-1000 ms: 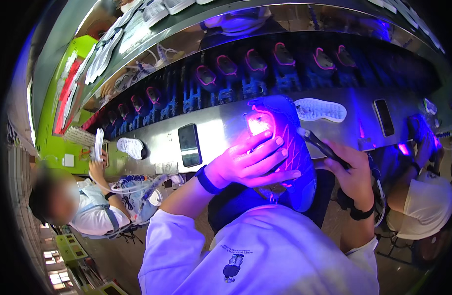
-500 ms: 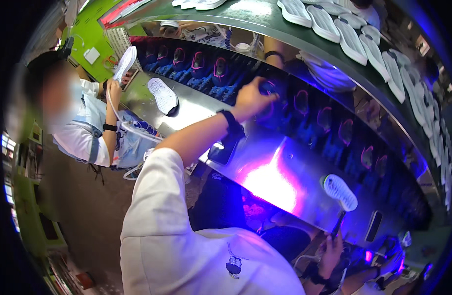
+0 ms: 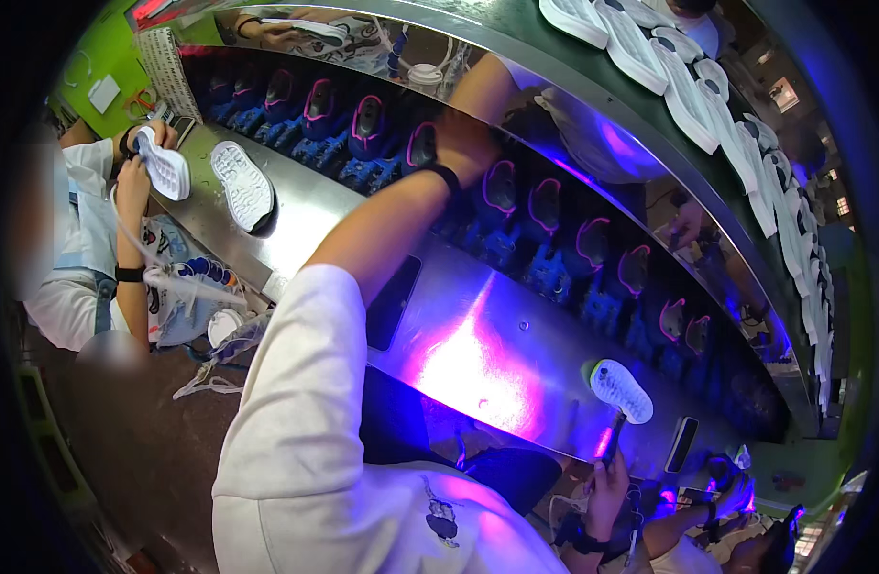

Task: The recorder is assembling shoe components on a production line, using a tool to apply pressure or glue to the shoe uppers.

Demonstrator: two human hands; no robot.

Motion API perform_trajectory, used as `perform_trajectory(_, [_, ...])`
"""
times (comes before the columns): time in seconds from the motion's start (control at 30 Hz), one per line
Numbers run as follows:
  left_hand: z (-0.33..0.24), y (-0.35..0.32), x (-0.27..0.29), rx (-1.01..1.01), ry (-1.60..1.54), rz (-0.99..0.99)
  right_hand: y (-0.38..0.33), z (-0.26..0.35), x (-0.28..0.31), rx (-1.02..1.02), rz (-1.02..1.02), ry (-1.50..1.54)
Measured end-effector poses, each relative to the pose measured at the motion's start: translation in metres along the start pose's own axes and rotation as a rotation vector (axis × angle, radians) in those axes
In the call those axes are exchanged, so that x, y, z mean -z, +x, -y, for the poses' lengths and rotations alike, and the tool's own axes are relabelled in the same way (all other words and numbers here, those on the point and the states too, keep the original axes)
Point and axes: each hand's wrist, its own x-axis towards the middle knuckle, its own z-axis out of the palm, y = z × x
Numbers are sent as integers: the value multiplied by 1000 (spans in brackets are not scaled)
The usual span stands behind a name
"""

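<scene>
One left hand (image 3: 470,129) has reached farther up to the shoe row (image 3: 516,206).

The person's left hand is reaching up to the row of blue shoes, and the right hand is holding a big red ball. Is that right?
Not quite. The head view shows the right hand holding a thin tool with a small white shoe sole at its top, not a red ball. The left hand does reach up to the row of blue shoes.

Shoe factory line, steel conveyor (image 3: 497,344), rows of white soles (image 3: 688,86), co-workers
</scene>
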Motion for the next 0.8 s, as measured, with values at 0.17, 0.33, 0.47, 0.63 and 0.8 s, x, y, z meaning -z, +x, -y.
perform_trajectory(0.17, [-103, -62, -36, 428, -209, -202, 6, 10, -9, 16, -5, 16])
perform_trajectory(0.33, [-65, -49, -39, 430, -328, -117, 3, 9, -3, 43, 3, 44])
perform_trajectory(0.47, [16, -38, -55, 273, -338, 13, 5, -15, 7, 22, 53, 123])
perform_trajectory(0.63, [-127, -53, -36, 59, -56, -236, -12, -9, 30, 51, -105, 105])
perform_trajectory(0.8, [-133, -50, -93, -39, 185, -149, -16, -10, 31, 148, -140, 159])
